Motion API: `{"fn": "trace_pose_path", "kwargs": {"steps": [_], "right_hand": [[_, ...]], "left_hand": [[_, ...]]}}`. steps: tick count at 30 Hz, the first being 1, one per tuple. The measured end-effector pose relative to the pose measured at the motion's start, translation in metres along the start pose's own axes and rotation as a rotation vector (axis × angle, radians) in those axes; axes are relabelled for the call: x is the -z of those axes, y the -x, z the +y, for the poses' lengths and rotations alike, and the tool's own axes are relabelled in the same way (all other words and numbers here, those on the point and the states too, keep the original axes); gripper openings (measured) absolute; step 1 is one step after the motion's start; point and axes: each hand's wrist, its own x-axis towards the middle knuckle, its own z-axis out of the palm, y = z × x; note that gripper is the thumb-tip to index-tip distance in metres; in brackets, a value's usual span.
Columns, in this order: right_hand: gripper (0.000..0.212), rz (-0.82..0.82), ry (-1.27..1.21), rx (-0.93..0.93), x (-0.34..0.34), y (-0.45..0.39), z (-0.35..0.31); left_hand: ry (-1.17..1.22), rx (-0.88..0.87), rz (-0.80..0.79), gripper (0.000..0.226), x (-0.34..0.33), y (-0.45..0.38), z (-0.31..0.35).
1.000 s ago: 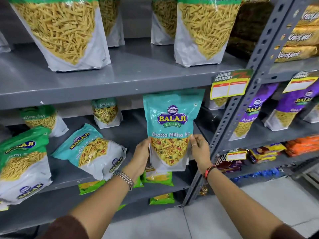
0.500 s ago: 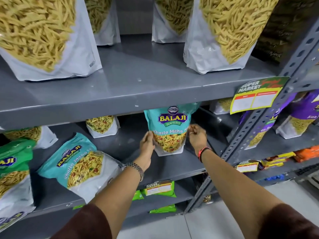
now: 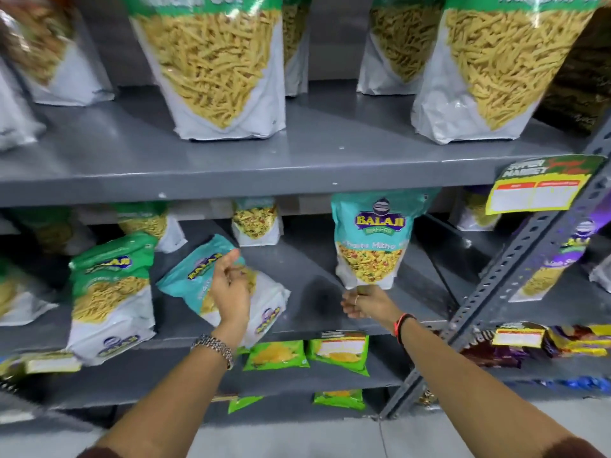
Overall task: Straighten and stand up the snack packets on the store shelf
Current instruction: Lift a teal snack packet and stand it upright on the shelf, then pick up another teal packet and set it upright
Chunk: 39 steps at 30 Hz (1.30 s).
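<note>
A teal Balaji Khatta Mitha packet [image 3: 370,239] stands upright on the grey middle shelf [image 3: 317,312]. My right hand [image 3: 367,304] is just below its bottom edge, fingers curled, holding nothing that I can see. A second teal packet [image 3: 267,312] lies tilted on its back to the left. My left hand [image 3: 229,285] hovers over that leaning packet with loosely spread fingers and covers its middle. A green Balaji packet [image 3: 109,292] leans back further left.
Large sev pouches [image 3: 218,67] stand on the upper shelf [image 3: 297,166]. A perforated grey upright [image 3: 515,276] with a price tag [image 3: 539,190] bounds the right. Purple packets [image 3: 562,259] sit beyond it. Small green packets [image 3: 340,353] lie on the lower shelf.
Both hands have let go of the upright teal packet, which now stands alone. My left hand has moved left over the leaning teal packet; my right hand dropped just below the standing one.
</note>
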Motion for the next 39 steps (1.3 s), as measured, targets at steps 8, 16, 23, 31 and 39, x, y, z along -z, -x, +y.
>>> {"fn": "trace_pose_path", "kwargs": {"steps": [8, 16, 23, 31, 39], "right_hand": [[0.020, 0.072, 0.294, 0.316, -0.111, -0.022, -0.053], [0.031, 0.032, 0.303, 0.084, -0.155, -0.074, -0.101], [0.044, -0.043, 0.278, 0.065, -0.178, -0.094, -0.097], [0.024, -0.031, -0.053, -0.131, -0.158, -0.058, -0.058], [0.019, -0.018, -0.317, -0.092, -0.134, 0.033, -0.001]], "left_hand": [[-0.323, 0.519, 0.209, 0.032, 0.094, -0.030, -0.049], [-0.140, 0.724, -0.085, 0.026, 0.110, -0.065, -0.068], [-0.070, 0.709, -0.063, 0.022, 0.115, -0.073, -0.082], [0.035, 0.647, -0.051, 0.023, 0.125, -0.037, -0.068], [0.037, 0.475, -0.176, 0.018, 0.146, 0.031, -0.039]]}}
